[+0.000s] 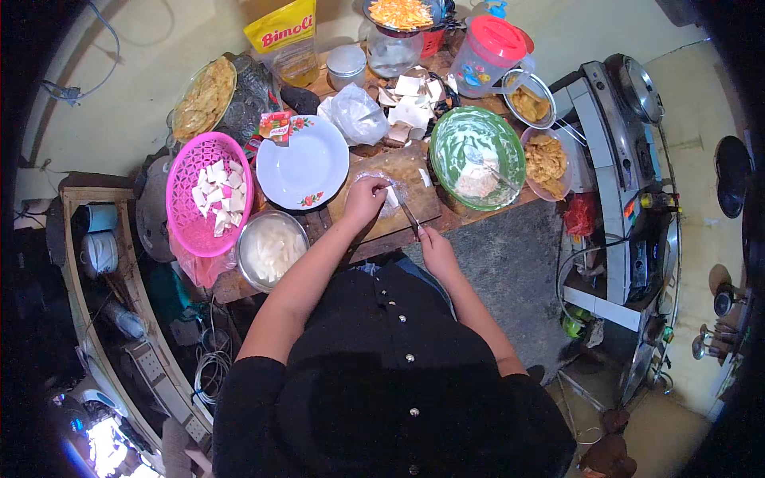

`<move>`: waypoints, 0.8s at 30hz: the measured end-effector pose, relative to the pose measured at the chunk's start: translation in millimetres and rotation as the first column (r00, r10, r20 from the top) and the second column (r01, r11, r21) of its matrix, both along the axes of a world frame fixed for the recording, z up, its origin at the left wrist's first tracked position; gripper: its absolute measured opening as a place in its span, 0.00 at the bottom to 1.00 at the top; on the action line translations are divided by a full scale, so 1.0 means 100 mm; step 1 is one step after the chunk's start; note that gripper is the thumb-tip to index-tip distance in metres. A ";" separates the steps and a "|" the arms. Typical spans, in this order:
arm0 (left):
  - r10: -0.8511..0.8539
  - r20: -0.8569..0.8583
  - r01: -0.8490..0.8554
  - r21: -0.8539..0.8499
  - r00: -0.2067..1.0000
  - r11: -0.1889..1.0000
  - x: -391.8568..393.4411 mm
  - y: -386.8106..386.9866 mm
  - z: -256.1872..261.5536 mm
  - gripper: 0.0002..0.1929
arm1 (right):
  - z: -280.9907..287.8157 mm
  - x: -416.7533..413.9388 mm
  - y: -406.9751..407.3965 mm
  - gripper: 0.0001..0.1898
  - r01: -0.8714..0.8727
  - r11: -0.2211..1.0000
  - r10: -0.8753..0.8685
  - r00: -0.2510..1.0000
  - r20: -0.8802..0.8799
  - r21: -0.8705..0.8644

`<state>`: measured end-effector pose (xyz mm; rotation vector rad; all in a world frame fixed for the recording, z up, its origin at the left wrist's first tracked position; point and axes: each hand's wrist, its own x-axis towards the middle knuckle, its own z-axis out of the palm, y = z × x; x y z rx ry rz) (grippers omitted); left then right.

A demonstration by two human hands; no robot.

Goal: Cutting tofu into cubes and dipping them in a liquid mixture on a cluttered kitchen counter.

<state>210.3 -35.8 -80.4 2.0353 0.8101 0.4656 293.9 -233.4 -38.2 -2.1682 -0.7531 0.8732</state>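
On the wooden cutting board (382, 170), my left hand (364, 202) steadies a white piece of root (392, 197) with its fingertips. My right hand (438, 250) grips a kitchen knife (410, 215), whose blade lies just right of that piece. Another white sliver (425, 177) rests near the board's right side. A white plate (302, 164) with a floral rim stands left of the board, a food packet (276, 127) on its edge. Farther left, a pink plastic basket (185, 218) holds several white chunks. A metal bowl (303, 242) beside my left forearm contains pale pieces in cloudy liquid.
A green basin (442, 149) with white batter and a spoon stands at right. Fried food fills a pink bowl (568, 176) and a strainer (553, 122). Behind the board lie root peels (412, 107) and a plastic bag (360, 113). A lidded pitcher (484, 57) and Bimoli oil pouch (290, 45) stand behind.
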 end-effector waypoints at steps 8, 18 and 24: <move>0.015 -0.004 -0.015 -0.084 1.000 0.996 -0.01 -0.01 0.00 0.08 | -0.05 -0.05 0.02 0.19 0.002 1.000 -0.002 0.998 0.066 0.013; 0.012 -0.009 -0.012 -0.008 1.000 1.000 0.00 -0.01 0.00 0.05 | 0.17 0.11 0.21 0.21 -0.118 0.977 0.133 0.988 0.074 -0.176; -0.036 0.055 0.033 0.057 0.998 0.998 -0.01 0.03 -0.05 0.05 | 0.11 0.27 0.27 0.22 -0.236 0.953 0.246 0.969 0.028 -0.192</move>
